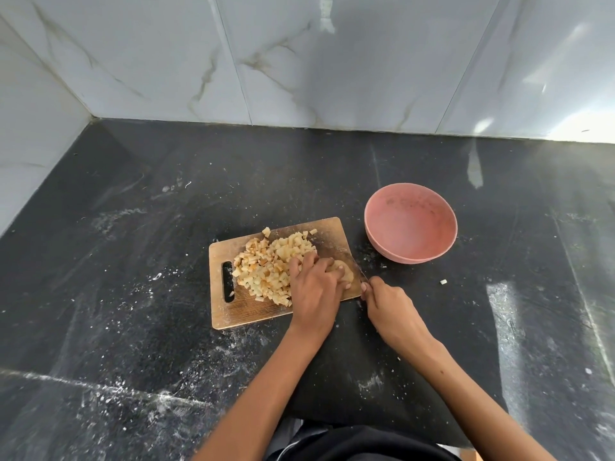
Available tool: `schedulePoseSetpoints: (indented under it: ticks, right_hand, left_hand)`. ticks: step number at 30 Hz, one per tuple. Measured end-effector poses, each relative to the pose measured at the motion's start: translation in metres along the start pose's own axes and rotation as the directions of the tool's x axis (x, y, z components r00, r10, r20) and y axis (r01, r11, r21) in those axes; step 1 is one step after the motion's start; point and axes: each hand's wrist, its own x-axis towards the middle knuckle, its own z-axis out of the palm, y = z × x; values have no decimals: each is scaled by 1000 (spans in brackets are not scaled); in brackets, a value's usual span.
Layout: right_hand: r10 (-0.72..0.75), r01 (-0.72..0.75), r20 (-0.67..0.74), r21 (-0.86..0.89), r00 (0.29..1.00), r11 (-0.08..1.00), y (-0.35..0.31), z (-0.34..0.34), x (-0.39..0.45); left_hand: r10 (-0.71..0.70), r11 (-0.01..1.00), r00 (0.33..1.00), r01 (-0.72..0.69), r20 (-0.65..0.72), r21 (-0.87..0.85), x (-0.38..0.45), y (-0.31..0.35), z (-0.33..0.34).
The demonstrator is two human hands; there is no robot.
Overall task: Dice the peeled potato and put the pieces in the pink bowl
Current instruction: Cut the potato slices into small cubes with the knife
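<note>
Black counter (133,261); wooden cutting board (233,311) on it, pink bowl (410,224) just beside the board's far right corner, no pieces inside. Diced potato (266,264) heaped on the board. My left hand (314,287) curls over the uncut potato piece (344,272) at the board's right edge; my right hand (387,307) grips the knife (361,272), blade against that piece.

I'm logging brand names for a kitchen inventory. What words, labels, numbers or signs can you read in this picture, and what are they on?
None: no readable text shows anywhere.
Pink bowl: plain, no label visible.
Cutting board: bare wood, no print.
Knife: blade mostly blurred, no marking to be made out.
Wall tiles: only marble veining.
</note>
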Motion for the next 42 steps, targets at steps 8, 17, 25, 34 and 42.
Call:
schedulePoseSetpoints:
  ticks: [8, 17, 25, 34, 42]
  right_hand:
    - [5, -4, 42, -36, 999, 999, -2, 0, 0]
    - [103, -85, 98, -172, 990, 981, -18, 5, 2]
    - [143, -106, 144, -239, 979, 965, -19, 6, 1]
    - [127, -89, 143, -250, 982, 964, 10, 7, -33]
    - [82, -72, 87, -104, 993, 992, -7, -7, -23]
  left_hand:
    - [41, 992, 999, -41, -1, -120, 8, -8, 0]
    - [-55, 997, 993, 61, 108, -48, 1, -8, 17]
    - [-85, 993, 993, 77, 82, 89, -3, 5, -1]
    - [-76, 996, 997, 74, -23, -48, -9, 4, 4]
    - [-181, 943, 981, 154, -66, -296, -19, -3, 18]
